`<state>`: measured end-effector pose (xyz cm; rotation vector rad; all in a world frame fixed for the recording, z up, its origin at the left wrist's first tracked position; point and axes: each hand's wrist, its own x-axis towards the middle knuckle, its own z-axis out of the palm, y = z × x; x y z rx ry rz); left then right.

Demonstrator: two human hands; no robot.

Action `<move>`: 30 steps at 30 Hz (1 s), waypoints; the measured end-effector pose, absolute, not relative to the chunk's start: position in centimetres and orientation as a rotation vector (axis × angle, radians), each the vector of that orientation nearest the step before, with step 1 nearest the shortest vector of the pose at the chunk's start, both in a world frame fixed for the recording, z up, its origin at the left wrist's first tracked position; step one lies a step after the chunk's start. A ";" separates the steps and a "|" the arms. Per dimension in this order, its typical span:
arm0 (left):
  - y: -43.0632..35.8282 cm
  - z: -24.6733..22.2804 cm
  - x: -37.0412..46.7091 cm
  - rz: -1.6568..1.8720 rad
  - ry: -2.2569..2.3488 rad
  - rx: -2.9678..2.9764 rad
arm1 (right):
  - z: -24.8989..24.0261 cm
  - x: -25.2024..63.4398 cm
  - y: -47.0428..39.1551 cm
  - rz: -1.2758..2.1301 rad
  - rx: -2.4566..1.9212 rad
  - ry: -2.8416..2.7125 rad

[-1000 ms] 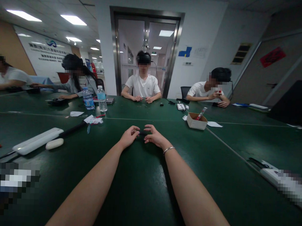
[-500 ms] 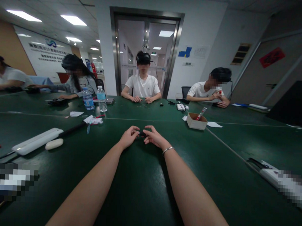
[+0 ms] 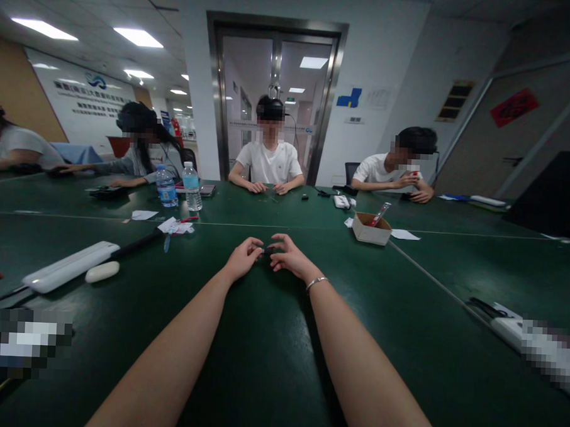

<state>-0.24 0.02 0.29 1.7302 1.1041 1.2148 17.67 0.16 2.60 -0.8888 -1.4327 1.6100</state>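
Above the green table, my two hands meet at a small dark, narrow object with a pale bluish left end, too small to name. My left hand is closed, pinching that left end between thumb and fingertips. On the other side, my right hand, with a silver bangle at its wrist, holds the dark end low between thumb and fingers. Its index finger arches above the object, apart from it. Part of the dark end is hidden by the right fingers.
A small cardboard box stands ahead to the right. Two water bottles stand ahead to the left, with papers nearer. A white device and a white oval object lie left. Several people sit around the table.
My right index finger has lifted slightly, and a little more of the small dark object shows. The left hand has hardly moved.
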 end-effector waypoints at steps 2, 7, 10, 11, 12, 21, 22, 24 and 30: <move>0.0 0.3 -0.2 1.213 1.103 1.734 | 2.7 17.8 0.1 1.608 -0.822 -1.431; 0.2 0.1 -0.4 1.208 1.105 1.738 | 2.6 17.6 0.3 1.636 -0.984 -1.396; 0.3 0.0 -0.4 1.202 1.109 1.741 | 2.4 17.6 0.4 1.616 -0.911 -1.411; 0.3 0.0 -0.4 1.201 1.107 1.740 | 2.4 17.7 0.4 1.616 -0.865 -1.406; 0.3 0.0 -0.4 1.200 1.104 1.740 | 2.4 17.7 0.4 1.623 -0.838 -1.394; 0.1 0.1 -0.5 1.174 1.121 1.757 | 2.4 17.6 0.4 1.648 -0.865 -1.417; 0.1 0.1 -0.5 1.172 1.121 1.758 | 2.4 17.6 0.3 1.652 -0.854 -1.410; 0.2 0.1 -0.4 1.180 1.114 1.761 | 2.4 17.6 0.3 1.653 -0.899 -1.395; 0.5 -0.3 -0.4 1.181 1.128 1.772 | 2.5 17.4 0.4 1.607 -0.945 -1.493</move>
